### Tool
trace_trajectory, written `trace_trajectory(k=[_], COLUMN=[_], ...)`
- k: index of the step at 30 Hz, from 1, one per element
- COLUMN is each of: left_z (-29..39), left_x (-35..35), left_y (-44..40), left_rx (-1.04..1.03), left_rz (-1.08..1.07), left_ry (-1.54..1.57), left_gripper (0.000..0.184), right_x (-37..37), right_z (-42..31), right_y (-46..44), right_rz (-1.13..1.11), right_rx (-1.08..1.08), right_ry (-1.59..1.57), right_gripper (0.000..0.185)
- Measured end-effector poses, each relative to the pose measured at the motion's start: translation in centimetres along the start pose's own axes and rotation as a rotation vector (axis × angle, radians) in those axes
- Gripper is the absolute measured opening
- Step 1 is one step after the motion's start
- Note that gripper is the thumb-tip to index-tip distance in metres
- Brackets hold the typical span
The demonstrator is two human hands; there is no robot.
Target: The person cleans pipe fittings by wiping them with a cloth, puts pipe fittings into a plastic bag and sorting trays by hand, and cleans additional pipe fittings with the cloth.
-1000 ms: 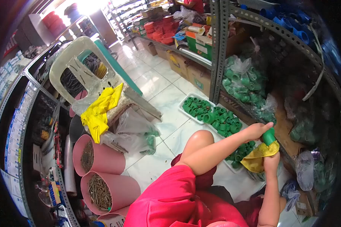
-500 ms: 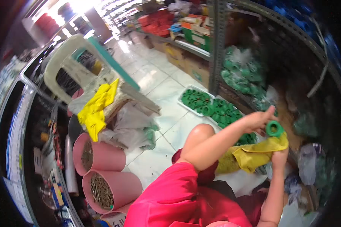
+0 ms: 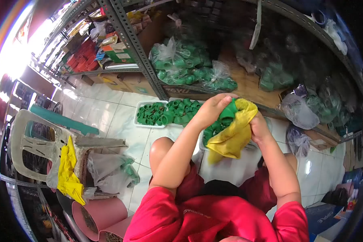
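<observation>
A green pipe fitting (image 3: 228, 113) is between my hands, partly wrapped in a yellow cloth (image 3: 234, 135). My left hand (image 3: 214, 108) is closed around the fitting from the left, its thumb on top. On the other side my right hand (image 3: 259, 127) grips the cloth against the fitting; some of its fingers are hidden by the cloth. The cloth hangs down in front of a white tray of green fittings (image 3: 181, 109). Farther left, a second white tray (image 3: 149, 125) holds several small green fittings.
A metal shelf post (image 3: 139, 52) rises behind the trays. Plastic bags of green fittings (image 3: 181, 60) lie on the lower shelf. At the left stand a worn plastic chair (image 3: 22, 125) with a yellow cloth (image 3: 69, 173) and pink buckets (image 3: 103, 209). Cardboard (image 3: 316, 137) is at the right.
The view has swung right, so the chair and trays appear farther left. The fitting, whose open end faced up earlier, is now more covered by the cloth, and my left hand has closed on it.
</observation>
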State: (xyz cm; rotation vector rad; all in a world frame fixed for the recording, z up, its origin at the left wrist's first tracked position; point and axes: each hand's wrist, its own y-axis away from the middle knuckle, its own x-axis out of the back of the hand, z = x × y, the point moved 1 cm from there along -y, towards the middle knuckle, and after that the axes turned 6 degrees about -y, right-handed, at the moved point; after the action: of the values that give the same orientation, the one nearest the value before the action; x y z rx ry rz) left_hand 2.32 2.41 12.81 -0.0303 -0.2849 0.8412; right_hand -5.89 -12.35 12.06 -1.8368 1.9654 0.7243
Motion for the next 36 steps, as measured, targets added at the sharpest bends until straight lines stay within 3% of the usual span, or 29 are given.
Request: trace_trajectory(k=[2,3,5,9,12,14,18,21,22,23,25,27,29,30,32,35,36], left_z=[-2.0,-1.7,-0.8,-0.3,-1.1,-0.8,-0.3,-1.0,-1.3,-1.6,-1.9,-2.1,-1.8,-1.6,-2.0,-1.9,-2.9], left_x=[-0.2,0.1,0.7,0.1,-0.3,-0.6,-1.0,-1.2,-1.4,-1.5,-1.6,-1.8,-0.6,0.1,0.5,-0.8,-1.5], left_y=[-0.8,-0.8,-0.5,-0.7,-0.4,-0.2,-0.3,-0.5,-0.6,-0.8,-0.9,-0.8,-0.6,-0.4,-0.3,0.0,0.0], left_rx=[0.074,0.198,0.224,0.199,0.172,0.220,0.180,0.093,0.019,-0.061,-0.132,-0.060,-0.032,0.130,0.414,0.532,0.455], left_rz=[0.121,0.138,0.249,0.240,0.177,0.165,0.172,0.126,0.082,0.033,-0.045,-0.001,-0.011,0.011,0.029,0.058,0.104], left_ry=[0.260,0.542,0.630,0.995,0.898,0.734,0.872,0.880,1.008,1.132,1.114,1.032,0.925,0.762,0.582,0.369,0.311], left_gripper=[0.033,0.035,0.036,0.038,0.036,0.033,0.030,0.028,0.028,0.028,0.028,0.028,0.029,0.032,0.041,0.045,0.044], right_x=[0.1,0.1,-0.1,-0.4,-0.1,-0.7,-1.0,-0.8,-1.0,-0.9,-0.3,-0.4,-0.5,-0.7,-0.8,0.8,0.8], right_z=[-0.4,-0.6,-1.1,0.6,2.5,2.7,2.2,2.2,1.7,1.8,2.6,2.9,2.8,2.6,1.6,3.4,3.7], right_y=[0.0,0.0,0.4,1.0,0.9,0.8,0.2,0.2,0.2,0.2,0.2,0.2,0.2,0.2,0.4,0.5,0.4], right_rz=[-0.004,-0.014,-0.078,-0.085,-0.235,-0.225,-0.191,-0.210,-0.272,-0.277,-0.204,-0.216,-0.116,-0.117,0.058,0.032,-0.026], right_rx=[-0.005,-0.014,0.036,0.099,0.203,0.223,0.363,0.114,0.042,0.043,-0.328,-0.338,-0.216,-0.211,0.218,0.242,0.164], right_ry=[-0.133,-0.265,-0.163,0.827,0.998,1.450,1.505,0.839,0.433,0.434,-0.396,-0.450,-0.185,-0.184,0.910,1.133,1.037], right_gripper=[0.026,0.026,0.030,0.038,0.038,0.036,0.035,0.028,0.025,0.025,0.025,0.024,0.023,0.023,0.023,0.025,0.026])
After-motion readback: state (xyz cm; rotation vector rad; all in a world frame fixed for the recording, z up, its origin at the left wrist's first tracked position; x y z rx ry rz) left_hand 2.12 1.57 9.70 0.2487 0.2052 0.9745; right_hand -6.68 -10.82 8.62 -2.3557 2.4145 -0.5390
